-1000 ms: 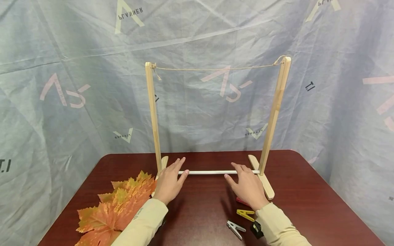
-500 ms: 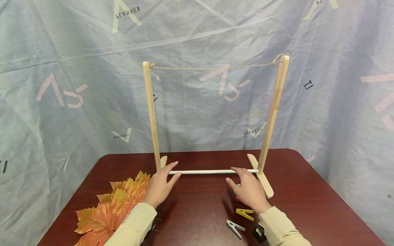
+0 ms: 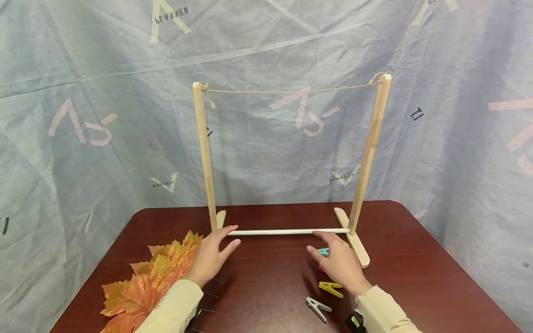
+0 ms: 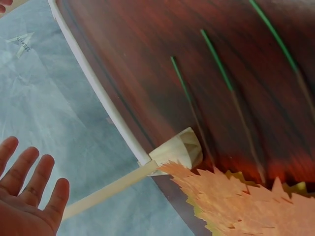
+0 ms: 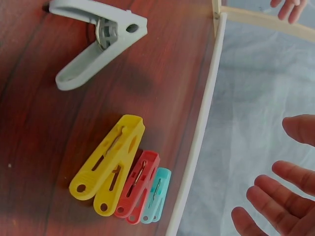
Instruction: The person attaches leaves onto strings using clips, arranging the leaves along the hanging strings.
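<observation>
My left hand (image 3: pixel 210 256) is over the table beside the orange artificial maple leaves (image 3: pixel 143 289), fingers extended and holding nothing. In the left wrist view the leaves' thin stems (image 4: pixel 216 59) lie across the tabletop. My right hand (image 3: pixel 337 261), also holding nothing, is spread above a row of clothespins. That row, in the right wrist view, has a grey clothespin (image 5: pixel 110 37), a yellow one (image 5: pixel 110 160), a red one (image 5: pixel 140 184) and a small teal one (image 5: pixel 156 194). The head view shows the teal and red ones partly hidden by my right hand.
Behind both hands stands a wooden frame with a left post (image 3: pixel 204 157), a right post (image 3: pixel 370 152) and a white crossbar (image 3: pixel 275 232). Twine (image 3: pixel 287 91) runs between the post tops. Its right foot (image 3: pixel 358 249) extends forward on the dark red table (image 3: pixel 266 277). A grey printed cloth (image 3: pixel 270 152) hangs behind.
My left hand has moved left and nearer, uncovering more of the crossbar and the leaf stems. The right hand has shifted slightly right, and the teal clothespin shows beside its thumb.
</observation>
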A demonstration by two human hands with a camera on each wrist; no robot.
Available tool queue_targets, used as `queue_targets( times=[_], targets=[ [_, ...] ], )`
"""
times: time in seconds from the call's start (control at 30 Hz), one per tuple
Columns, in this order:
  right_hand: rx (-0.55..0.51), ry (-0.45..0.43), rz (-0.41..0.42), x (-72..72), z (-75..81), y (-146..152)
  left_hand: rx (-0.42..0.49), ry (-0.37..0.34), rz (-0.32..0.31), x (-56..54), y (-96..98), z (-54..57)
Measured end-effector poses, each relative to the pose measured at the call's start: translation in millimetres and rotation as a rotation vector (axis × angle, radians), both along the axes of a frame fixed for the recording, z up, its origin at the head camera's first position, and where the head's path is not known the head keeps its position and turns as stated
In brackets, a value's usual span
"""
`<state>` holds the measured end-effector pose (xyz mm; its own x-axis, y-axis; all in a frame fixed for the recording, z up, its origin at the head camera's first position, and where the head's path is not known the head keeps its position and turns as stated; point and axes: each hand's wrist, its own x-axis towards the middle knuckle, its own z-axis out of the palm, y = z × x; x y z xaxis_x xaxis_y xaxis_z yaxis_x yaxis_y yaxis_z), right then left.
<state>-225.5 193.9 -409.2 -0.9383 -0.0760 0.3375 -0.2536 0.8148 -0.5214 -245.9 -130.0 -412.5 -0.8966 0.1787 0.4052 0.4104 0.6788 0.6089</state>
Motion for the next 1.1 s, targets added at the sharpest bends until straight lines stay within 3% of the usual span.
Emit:
queue_targets(
  times=[0.27, 0.5, 0.83, 1.1],
  targets=[
    [-0.035, -0.014, 0.026, 7.5, -0.9, 0, -0.032, -0.016, 0.034, 2.0, -8.9, -2.1],
    [-0.117, -0.063, 0.051, 10.7, -7.8, 0, -0.019, -0.001, 0.013, 7.2, -16.8, -5.4],
    [-0.183, -0.109, 0.084, 19.1, -14.4, 2, -0.022, -0.046, 0.027, 14.6, -34.8, -12.8],
    [-0.253, -0.097, 0.139, 30.5, -18.6, 10, 0.039, -0.097, -0.022, 22.3, -41.5, -10.7]
  ],
)
